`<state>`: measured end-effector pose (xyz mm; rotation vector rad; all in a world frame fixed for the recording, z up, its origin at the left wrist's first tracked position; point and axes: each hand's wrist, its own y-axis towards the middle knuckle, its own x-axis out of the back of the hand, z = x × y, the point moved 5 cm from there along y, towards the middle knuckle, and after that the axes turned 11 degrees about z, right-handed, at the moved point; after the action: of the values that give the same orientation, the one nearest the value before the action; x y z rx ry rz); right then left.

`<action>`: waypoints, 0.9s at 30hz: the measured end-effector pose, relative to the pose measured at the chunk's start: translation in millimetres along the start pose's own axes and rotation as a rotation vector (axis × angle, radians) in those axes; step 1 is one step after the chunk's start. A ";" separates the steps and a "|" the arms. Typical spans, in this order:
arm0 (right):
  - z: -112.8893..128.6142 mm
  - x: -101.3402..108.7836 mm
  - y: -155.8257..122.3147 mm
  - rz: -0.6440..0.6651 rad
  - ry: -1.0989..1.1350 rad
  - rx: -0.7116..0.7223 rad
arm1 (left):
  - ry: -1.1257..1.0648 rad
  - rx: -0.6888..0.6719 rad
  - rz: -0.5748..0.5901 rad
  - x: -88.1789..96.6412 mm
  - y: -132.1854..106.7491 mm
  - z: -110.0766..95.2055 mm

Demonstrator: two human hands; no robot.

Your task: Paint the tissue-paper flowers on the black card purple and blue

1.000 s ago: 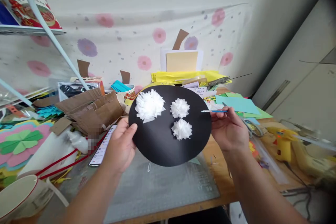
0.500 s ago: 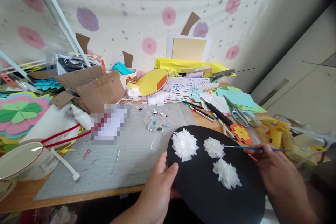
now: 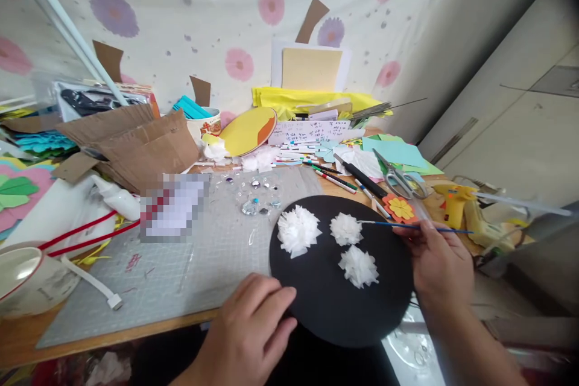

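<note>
A black paper disc (image 3: 335, 301) with three white tissue-paper flowers (image 3: 298, 230) lies low over the front right of the table. My left hand (image 3: 248, 332) grips its left edge, fingers curled over the rim. My right hand (image 3: 436, 262) holds the disc's right edge and pinches a thin blue paintbrush (image 3: 407, 227), whose tip points left toward the middle flower (image 3: 346, 228).
A grey cutting mat (image 3: 181, 265) covers the table, with clear gems (image 3: 257, 199) on it. Behind are cardboard pieces (image 3: 136, 139), pens (image 3: 335, 178), scissors (image 3: 398, 178), an orange paper flower (image 3: 400, 208), a yellow glue gun (image 3: 456, 208) and coloured paper. A white bowl (image 3: 22, 280) sits at the left.
The disc has come down from upright in front of me to nearly flat over the table's front edge. Both hands kept their hold and the view tilted downward.
</note>
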<state>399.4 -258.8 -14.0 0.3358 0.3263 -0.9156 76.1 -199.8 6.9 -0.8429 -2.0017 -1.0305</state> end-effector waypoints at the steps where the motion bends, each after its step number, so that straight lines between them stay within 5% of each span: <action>1: -1.6 -1.0 -1.6 -0.009 0.016 0.030 | 0.021 -0.060 0.032 -5.5 0.2 -4.1; 7: 27.7 4.7 -17.6 0.021 -0.078 0.178 | 0.126 -0.161 0.068 -25.1 2.9 -4.6; 11: 59.4 -7.6 -31.8 0.339 -0.317 0.361 | 0.169 -0.214 0.036 -28.5 2.0 -1.7; 16: 55.5 -29.3 -42.8 0.616 -0.609 0.399 | 0.180 -0.236 0.069 -31.1 -1.1 4.1; 22: 59.1 -32.8 -37.7 0.546 -0.525 0.516 | 0.227 -0.290 0.123 -31.0 -4.3 11.1; 27: 52.4 -34.7 -36.6 0.642 -0.658 0.445 | 0.163 -0.196 0.099 -33.4 -6.2 12.0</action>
<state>356.8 -276.5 42.2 0.4864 -0.5788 -0.4090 85.2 -199.7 -27.9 -0.9195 -1.7266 -1.2118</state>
